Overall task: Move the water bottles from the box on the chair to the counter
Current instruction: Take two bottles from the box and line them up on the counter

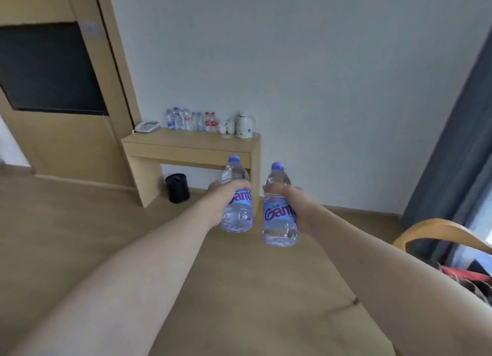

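My left hand [223, 198] grips a clear water bottle [237, 217] with a blue cap and blue label, held upright in the air. My right hand [291, 199] grips a second bottle of the same kind [279, 222], also upright, just to the right of the first. Both arms stretch forward over the wooden floor. Ahead stands the light wooden counter [186, 142] against the white wall, with several water bottles [190, 119] lined up along its back. The chair [442, 233] shows only as a curved wooden arm at the right edge; the box is not visible.
A white kettle [245, 125] and white cups [226, 127] stand at the counter's right end, a phone [146, 127] at its left end. A black bin [177, 187] sits on the floor under the counter. A dark curtain [458, 131] hangs at right.
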`<state>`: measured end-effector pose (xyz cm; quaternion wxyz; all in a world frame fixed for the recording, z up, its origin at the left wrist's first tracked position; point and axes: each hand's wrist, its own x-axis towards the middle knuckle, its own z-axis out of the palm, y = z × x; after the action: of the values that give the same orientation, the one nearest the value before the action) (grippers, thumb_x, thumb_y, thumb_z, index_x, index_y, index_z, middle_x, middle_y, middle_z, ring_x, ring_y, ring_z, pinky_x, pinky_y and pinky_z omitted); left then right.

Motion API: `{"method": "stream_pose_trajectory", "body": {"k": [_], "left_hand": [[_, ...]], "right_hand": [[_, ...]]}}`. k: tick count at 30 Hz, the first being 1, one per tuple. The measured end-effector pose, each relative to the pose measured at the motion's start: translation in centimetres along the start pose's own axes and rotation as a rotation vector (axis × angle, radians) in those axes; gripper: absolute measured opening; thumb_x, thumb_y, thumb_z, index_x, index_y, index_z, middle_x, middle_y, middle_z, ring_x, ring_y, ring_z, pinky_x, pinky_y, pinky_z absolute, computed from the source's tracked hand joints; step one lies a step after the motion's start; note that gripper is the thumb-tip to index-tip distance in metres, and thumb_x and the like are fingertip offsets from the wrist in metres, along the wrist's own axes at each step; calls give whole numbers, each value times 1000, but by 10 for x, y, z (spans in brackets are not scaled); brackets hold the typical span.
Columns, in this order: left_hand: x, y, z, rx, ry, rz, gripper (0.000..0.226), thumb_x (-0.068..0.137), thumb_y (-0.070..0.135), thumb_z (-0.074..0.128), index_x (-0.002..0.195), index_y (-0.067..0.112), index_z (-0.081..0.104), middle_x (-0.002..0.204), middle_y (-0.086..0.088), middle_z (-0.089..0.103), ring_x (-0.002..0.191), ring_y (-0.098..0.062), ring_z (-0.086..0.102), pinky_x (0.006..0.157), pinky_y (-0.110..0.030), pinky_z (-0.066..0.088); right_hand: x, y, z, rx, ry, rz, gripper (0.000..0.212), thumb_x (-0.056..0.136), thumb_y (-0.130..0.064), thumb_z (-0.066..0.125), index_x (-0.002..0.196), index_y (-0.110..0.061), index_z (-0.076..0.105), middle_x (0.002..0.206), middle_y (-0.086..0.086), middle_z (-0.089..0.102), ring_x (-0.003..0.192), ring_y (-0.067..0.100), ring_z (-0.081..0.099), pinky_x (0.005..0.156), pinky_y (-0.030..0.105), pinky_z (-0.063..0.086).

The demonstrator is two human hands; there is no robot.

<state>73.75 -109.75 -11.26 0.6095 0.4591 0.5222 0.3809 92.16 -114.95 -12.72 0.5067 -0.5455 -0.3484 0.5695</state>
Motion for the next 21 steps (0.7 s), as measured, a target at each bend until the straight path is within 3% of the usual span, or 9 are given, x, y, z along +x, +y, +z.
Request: {"method": "stream_pose_trajectory", "body": {"k": [9,17,21], "left_hand": [[132,60,-89,-33,259,29,34,71,18,88,96,6,69,60,-10,69,47,-25,67,46,-30,55],[228,101,-142,-82,355,12,42,67,23,91,100,6,70,67,-11,71,53,-27,69,50,-31,55],[271,109,-179,-110,367,4,49,62,25,92,103,5,71,74,-13,73,57,-28,70,55,-33,57]], "right_hand": [[175,-51,85,-48,-247,34,47,76,-23,86,112,-5,62,79,15,69,62,28,68,61,39,59],[303,-81,147,-7,-403,79,33,81,-23,82,103,-7,62,71,13,70,58,27,68,62,38,60],[356,-84,182,-18,-437,109,36,78,-24,85,100,-7,61,71,13,70,57,28,68,61,39,59]]}}
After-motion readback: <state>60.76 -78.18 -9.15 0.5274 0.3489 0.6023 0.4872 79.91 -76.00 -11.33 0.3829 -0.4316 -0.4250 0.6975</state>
